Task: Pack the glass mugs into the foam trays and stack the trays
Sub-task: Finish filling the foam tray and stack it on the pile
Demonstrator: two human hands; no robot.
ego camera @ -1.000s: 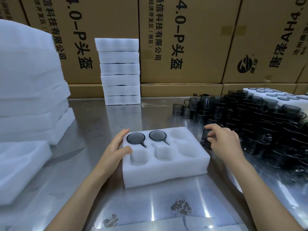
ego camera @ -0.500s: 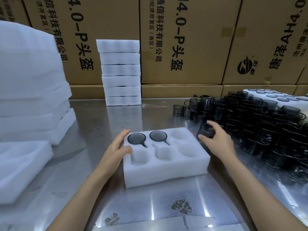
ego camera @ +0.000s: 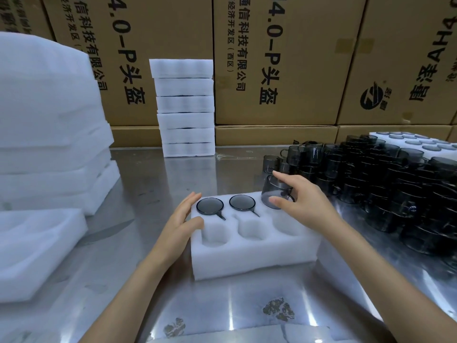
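Note:
A white foam tray [ego camera: 252, 253] with several round pockets lies on the steel table in front of me. Two dark glass mugs [ego camera: 210, 206] [ego camera: 242, 202] sit sunk in its back-left and back-middle pockets. My right hand [ego camera: 304, 201] grips a third smoky glass mug [ego camera: 273, 191] between thumb and fingers, holding it over the tray's back-right pocket. My left hand [ego camera: 181, 219] rests with straight fingers against the tray's left end. A large crowd of loose dark mugs [ego camera: 385, 179] stands at the right.
A stack of foam trays [ego camera: 184, 107] stands at the back centre before cardboard boxes [ego camera: 274, 60]. Tall piles of foam [ego camera: 49, 125] fill the left side, with a single foam piece [ego camera: 37, 246] nearer me. A filled tray [ego camera: 420, 142] sits at the far right.
My right hand has lifted a mug from the heap at the right and carried it left to above the tray's back-right pocket. My left hand has stayed at the tray's left end.

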